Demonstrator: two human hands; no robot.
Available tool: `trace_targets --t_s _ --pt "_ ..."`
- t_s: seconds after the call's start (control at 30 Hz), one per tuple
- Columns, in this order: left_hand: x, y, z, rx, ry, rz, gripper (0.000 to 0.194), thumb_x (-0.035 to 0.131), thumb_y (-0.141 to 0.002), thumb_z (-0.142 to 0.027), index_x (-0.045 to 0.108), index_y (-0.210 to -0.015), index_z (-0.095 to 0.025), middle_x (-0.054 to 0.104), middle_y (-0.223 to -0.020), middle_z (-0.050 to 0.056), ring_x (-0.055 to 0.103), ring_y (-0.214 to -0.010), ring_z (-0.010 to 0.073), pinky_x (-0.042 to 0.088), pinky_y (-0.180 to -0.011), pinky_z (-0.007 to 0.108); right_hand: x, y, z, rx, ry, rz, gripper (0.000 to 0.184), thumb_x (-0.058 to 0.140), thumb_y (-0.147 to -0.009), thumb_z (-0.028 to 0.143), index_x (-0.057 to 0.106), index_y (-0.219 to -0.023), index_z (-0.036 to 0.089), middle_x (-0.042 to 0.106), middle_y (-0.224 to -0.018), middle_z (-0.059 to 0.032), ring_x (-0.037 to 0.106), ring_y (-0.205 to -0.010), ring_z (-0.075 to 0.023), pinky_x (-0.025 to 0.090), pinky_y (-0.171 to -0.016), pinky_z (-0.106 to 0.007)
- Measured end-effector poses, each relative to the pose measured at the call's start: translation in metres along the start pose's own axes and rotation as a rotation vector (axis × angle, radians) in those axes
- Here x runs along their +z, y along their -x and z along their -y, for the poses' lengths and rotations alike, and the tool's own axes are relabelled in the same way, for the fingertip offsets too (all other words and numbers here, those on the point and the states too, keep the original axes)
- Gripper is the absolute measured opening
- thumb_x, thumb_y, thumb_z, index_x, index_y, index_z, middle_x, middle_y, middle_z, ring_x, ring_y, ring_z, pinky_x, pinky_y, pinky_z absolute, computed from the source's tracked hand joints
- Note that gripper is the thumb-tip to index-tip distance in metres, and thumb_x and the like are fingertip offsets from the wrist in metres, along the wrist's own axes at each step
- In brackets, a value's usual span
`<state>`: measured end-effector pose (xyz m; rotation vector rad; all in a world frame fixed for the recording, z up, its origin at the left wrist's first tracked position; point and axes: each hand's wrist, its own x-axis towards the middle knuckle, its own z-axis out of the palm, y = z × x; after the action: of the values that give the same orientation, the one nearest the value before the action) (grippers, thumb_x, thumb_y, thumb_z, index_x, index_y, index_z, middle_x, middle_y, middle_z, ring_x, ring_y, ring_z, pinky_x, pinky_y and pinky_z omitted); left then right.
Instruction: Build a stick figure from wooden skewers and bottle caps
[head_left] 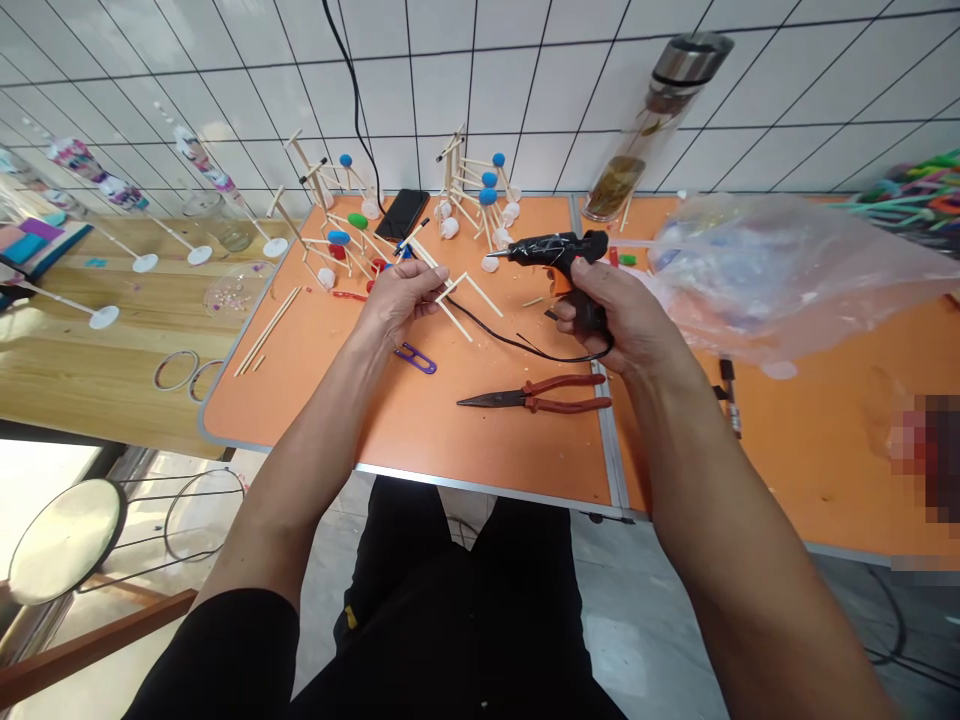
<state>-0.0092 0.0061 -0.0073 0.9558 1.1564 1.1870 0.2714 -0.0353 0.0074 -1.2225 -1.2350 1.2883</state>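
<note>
My left hand (399,303) pinches a small frame of thin wooden sticks (459,298) above the orange table top (517,450). My right hand (611,318) grips a black hot glue gun (546,256), its nozzle pointing left toward the stick models. The gun's black cord (517,342) curves below both hands. Red-handled long-nose pliers (532,396) lie on the table beneath the gap between my hands. A purple-handled snip (415,358) rests just below my left hand. Neither hand touches these tools.
Several stick models with blue and white balls (472,195) stand at the table's back, beside a black phone (402,214). A clear plastic bag (780,275) hangs at right. A glass bottle (637,130) stands against the tiled wall. A wooden table (97,370) lies left.
</note>
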Motion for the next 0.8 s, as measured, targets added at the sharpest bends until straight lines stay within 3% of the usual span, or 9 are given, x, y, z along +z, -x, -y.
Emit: trace_targets --t_s 0.1,0.2,0.33,0.57,0.8 --pt "0.002 0.002 -0.002 -0.008 -0.005 -0.004 0.041 0.107 -0.067 -0.033 0.07 -0.073 -0.019 0.072 -0.069 -0.004 0.063 -0.06 0.0072 0.05 -0.056 0.018 0.007 0.006 0.003 -0.072 0.05 -0.001 0.061 0.084 -0.08 0.084 0.062 -0.095 0.029 0.067 -0.081 -0.0025 0.056 -0.063 -0.0178 0.034 -0.047 -0.032" --pt "0.003 0.004 -0.004 -0.015 -0.016 -0.019 0.039 0.106 -0.069 -0.032 0.07 -0.075 -0.019 0.074 -0.071 -0.003 0.064 -0.061 0.0073 0.05 -0.058 0.018 0.013 0.011 0.004 -0.138 0.12 -0.014 0.061 0.075 -0.085 0.089 0.064 -0.098 0.03 0.07 -0.083 -0.0046 0.057 -0.066 -0.0209 0.038 -0.053 -0.035" --pt "0.003 0.003 -0.002 -0.008 -0.008 -0.014 0.038 0.105 -0.072 -0.032 0.069 -0.075 -0.018 0.075 -0.074 -0.002 0.065 -0.063 0.008 0.051 -0.059 0.019 0.021 0.016 0.0 -0.205 0.21 -0.013 0.057 0.079 -0.086 0.084 0.067 -0.099 0.03 0.076 -0.092 -0.0067 0.053 -0.067 -0.0199 0.04 -0.059 -0.037" --pt "0.0 0.0 0.002 0.013 0.022 0.007 0.041 0.107 -0.07 -0.034 0.069 -0.072 -0.019 0.073 -0.07 -0.003 0.065 -0.063 0.0085 0.05 -0.059 0.019 0.034 0.026 -0.004 -0.323 0.403 -0.02 0.038 0.08 -0.095 0.065 0.077 -0.104 0.028 0.075 -0.09 -0.0069 0.062 -0.078 -0.0246 0.048 -0.068 -0.039" --pt "0.004 0.003 0.001 0.015 0.001 -0.013 0.04 0.105 -0.073 -0.031 0.067 -0.069 -0.019 0.071 -0.069 -0.002 0.062 -0.062 0.0079 0.048 -0.056 0.018 0.037 0.026 -0.013 -0.36 0.519 -0.053 0.035 0.078 -0.098 0.062 0.08 -0.109 0.029 0.074 -0.089 -0.0053 0.062 -0.081 -0.0271 0.05 -0.076 -0.042"
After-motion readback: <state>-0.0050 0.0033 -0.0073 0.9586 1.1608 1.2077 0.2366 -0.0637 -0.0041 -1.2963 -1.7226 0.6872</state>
